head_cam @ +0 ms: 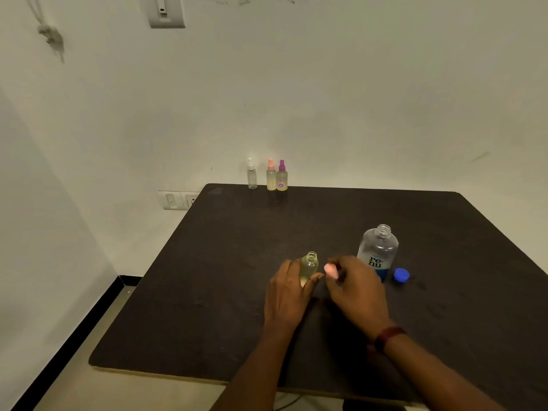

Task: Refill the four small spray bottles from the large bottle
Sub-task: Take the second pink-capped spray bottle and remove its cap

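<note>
Left hand: I see my left hand wrapped round the lower body of the open small bottle, fingers curled on its left side and thumb across the front.
Open small bottle: upright on the tabletop, in the near half and about midway between the left and right edges. Its threaded neck is bare, and I read pale yellowish liquid in the body.
Right hand: my right hand pinches the pink spray head in its fingertips, just right of the open small bottle and apart from its neck. The head is motion-blurred, so I cannot tell its tilt.
Large bottle: the clear "renu" bottle stands upright behind the right hand, toward the right edge. Its mouth is uncapped, with blue liquid low in the body.
Blue cap: the blue cap lies on the tabletop just right of the "renu" bottle's base.
Far edge row: three capped spray bottles stand upright against the wall at the far edge, left of centre: the clear-headed bottle, then the pink-headed bottle touching the purple-headed bottle.
Wrist: a dark red band sits on my right wrist.
</note>
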